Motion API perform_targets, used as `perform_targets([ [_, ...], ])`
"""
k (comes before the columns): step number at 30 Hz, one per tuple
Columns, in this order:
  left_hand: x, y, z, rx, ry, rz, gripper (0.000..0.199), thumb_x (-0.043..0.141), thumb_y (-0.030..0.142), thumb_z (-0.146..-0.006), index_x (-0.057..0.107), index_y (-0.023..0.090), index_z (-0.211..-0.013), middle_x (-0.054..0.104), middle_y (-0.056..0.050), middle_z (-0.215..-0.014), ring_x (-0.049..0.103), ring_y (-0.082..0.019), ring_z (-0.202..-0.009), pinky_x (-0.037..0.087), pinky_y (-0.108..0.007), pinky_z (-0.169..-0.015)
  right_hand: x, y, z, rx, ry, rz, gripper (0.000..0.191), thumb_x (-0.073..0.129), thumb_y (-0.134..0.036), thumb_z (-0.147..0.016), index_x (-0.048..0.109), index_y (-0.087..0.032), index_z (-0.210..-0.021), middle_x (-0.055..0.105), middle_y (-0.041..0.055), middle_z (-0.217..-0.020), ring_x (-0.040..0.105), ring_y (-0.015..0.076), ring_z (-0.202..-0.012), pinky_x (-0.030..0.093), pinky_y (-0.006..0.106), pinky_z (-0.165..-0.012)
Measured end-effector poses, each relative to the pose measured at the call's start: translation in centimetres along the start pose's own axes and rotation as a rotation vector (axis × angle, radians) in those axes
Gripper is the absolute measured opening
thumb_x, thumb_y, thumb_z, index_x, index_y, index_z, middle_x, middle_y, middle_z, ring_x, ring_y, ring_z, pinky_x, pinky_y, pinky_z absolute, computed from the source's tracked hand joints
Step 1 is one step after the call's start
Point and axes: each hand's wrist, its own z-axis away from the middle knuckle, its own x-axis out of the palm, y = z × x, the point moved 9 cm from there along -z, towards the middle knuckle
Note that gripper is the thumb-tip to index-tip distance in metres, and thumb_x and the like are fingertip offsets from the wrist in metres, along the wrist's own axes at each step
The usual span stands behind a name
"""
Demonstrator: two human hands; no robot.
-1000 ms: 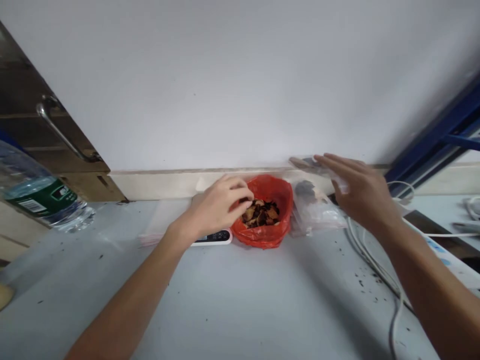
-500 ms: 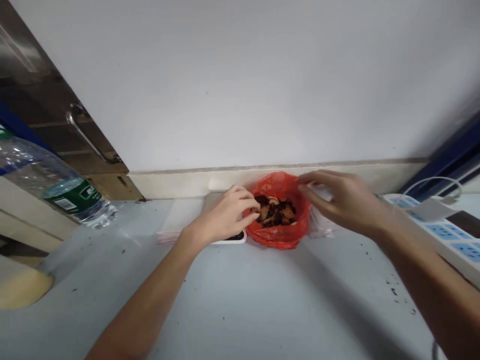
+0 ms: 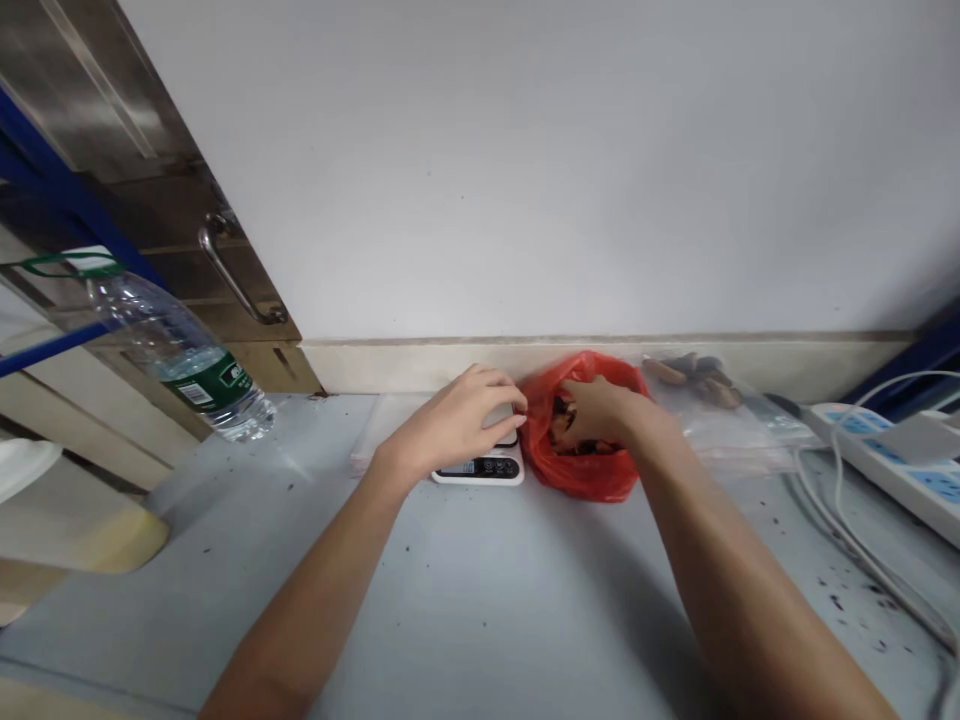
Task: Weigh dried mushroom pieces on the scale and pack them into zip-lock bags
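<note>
A red plastic bag (image 3: 592,478) of dark dried pieces sits against the wall at the back of the grey table. My right hand (image 3: 600,412) is inside the bag's mouth, fingers among the pieces; whether it grips any is hidden. My left hand (image 3: 457,425) rests on a small white digital scale (image 3: 484,467) just left of the bag, fingers curled at the bag's left rim.
Clear plastic bags (image 3: 720,415) with dark pieces lie right of the red bag. A white power strip (image 3: 892,465) with cables lies at the far right. A water bottle (image 3: 184,360) stands at the left near a metal door with a handle (image 3: 232,280). Dark crumbs dot the table.
My right hand let go of the clear bag at the right and moved left into the red bag. My left hand shifted from the bag's rim onto the scale. The view panned left.
</note>
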Motion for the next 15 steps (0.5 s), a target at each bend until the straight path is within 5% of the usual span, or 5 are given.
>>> perform_targets([
  [3,-0.2,-0.1,0.0,-0.021,-0.011,-0.006,0.02,0.054,0.026,-0.103,0.071,0.019,-0.109,0.069,-0.007,-0.118,0.056,-0.024,-0.121,0.049,-0.037,-0.103,-0.9,0.0,0.4,0.156,-0.001,0.121,0.032,0.082,-0.032,-0.064,0.072,-0.019,-0.092,0.069,0.0148,-0.096,0.07,0.031,-0.082,0.056,0.037,-0.062],
  [6,-0.4,-0.2,0.0,-0.037,-0.006,-0.005,0.02,0.054,0.026,-0.103,0.071,0.019,-0.109,0.068,-0.007,-0.118,0.055,-0.024,-0.122,0.048,-0.037,-0.104,-2.9,-1.3,1.2,0.203,0.101,0.203,0.046,0.061,-0.024,-0.085,0.061,-0.019,-0.132,0.054,0.0244,-0.137,0.059,0.0421,-0.122,0.054,0.05,-0.09],
  [8,-0.5,-0.2,0.1,-0.043,-0.006,-0.001,0.019,0.054,0.027,-0.103,0.071,0.02,-0.109,0.068,-0.006,-0.119,0.055,-0.025,-0.123,0.048,-0.037,-0.105,-3.8,-2.2,1.5,0.187,0.137,0.217,0.047,0.053,-0.016,-0.088,0.059,-0.021,-0.135,0.047,0.0234,-0.145,0.053,0.042,-0.13,0.051,0.05,-0.096],
  [13,-0.6,-0.2,0.0,-0.05,-0.013,-0.004,0.021,0.053,0.026,-0.103,0.072,0.018,-0.109,0.067,-0.007,-0.121,0.055,-0.024,-0.124,0.048,-0.037,-0.105,-4.9,-4.0,1.4,0.019,0.172,0.121,0.026,0.052,-0.02,-0.092,0.073,-0.017,-0.107,0.057,0.0155,-0.126,0.064,0.0254,-0.102,0.052,0.034,-0.089],
  [15,-0.5,-0.2,0.0,-0.047,-0.015,-0.007,0.021,0.052,0.025,-0.103,0.072,0.019,-0.11,0.067,-0.007,-0.121,0.056,-0.024,-0.123,0.049,-0.037,-0.104,-3.7,-3.5,1.1,0.046,0.03,0.142,0.024,0.051,-0.025,-0.093,0.074,-0.017,-0.094,0.065,0.0095,-0.103,0.063,0.0195,-0.079,0.05,0.03,-0.073],
])
